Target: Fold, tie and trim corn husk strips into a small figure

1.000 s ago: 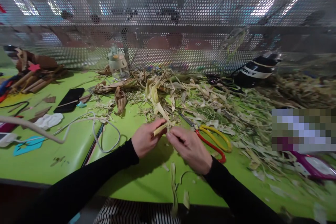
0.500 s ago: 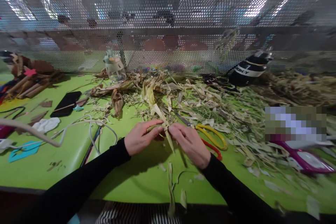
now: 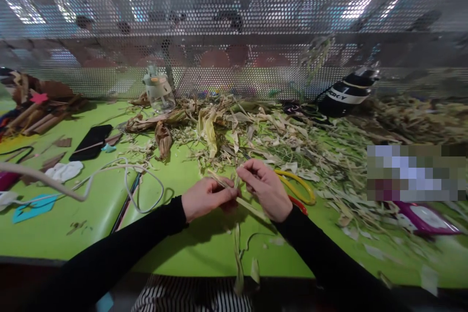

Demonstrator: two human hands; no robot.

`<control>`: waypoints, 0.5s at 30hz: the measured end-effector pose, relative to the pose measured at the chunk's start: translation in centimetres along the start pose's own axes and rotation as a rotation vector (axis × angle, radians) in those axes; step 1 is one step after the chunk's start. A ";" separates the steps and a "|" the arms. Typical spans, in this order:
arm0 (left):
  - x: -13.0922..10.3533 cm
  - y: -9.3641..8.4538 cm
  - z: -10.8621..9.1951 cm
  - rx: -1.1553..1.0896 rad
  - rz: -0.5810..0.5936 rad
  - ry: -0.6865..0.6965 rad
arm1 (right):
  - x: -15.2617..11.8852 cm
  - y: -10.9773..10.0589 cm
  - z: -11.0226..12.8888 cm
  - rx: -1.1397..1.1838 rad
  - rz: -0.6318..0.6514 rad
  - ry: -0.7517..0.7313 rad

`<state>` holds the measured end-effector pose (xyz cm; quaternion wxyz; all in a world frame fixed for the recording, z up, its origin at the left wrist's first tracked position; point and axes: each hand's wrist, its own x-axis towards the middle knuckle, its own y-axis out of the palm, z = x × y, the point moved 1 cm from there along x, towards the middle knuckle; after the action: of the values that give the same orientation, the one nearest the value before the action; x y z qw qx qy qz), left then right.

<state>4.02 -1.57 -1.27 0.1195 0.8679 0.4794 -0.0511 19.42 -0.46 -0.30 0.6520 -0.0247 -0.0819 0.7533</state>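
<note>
Strips of pale dried husk [image 3: 252, 208] are pinched between the thumb and fingers of my left hand [image 3: 208, 197]; one strip slants down to the right, under my right hand [image 3: 263, 189]. My right hand's fingertips are pressed together on a thin upright piece of husk just right of the left fingertips. Beyond my hands lies a yellow-green husk [image 3: 209, 134] on the pile. Yellow scissor handles [image 3: 302, 189] and a red handle [image 3: 298, 204] show beside my right hand, which partly hides them.
Husk scraps [image 3: 292, 141] spread over the green table [image 3: 161, 248]. Behind stand a clear bottle [image 3: 160, 92] and a black bottle [image 3: 345, 95] before a perforated metal screen. At left lie a black phone [image 3: 90, 142], a white cable [image 3: 163, 190] and cardboard pieces. A magenta device [image 3: 427, 218] lies right.
The held husk strip has turned from nearly upright to slanting down right. My left hand has shifted slightly right and my right hand slightly up, its fingers now covering the scissor blades.
</note>
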 end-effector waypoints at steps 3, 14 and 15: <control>-0.1 0.2 0.1 -0.106 -0.008 -0.037 | 0.1 -0.2 0.1 -0.003 0.023 0.048; 0.0 -1.4 -0.8 -0.217 -0.060 -0.038 | 0.3 -1.1 0.9 -0.381 0.445 0.052; 0.0 -1.5 -0.7 -0.172 -0.064 -0.031 | 0.3 -1.1 0.9 -0.371 0.447 0.067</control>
<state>2.72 -0.60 -0.82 0.1992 0.8379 0.5075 -0.0269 20.28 -0.12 0.79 0.4566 -0.1857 -0.1893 0.8493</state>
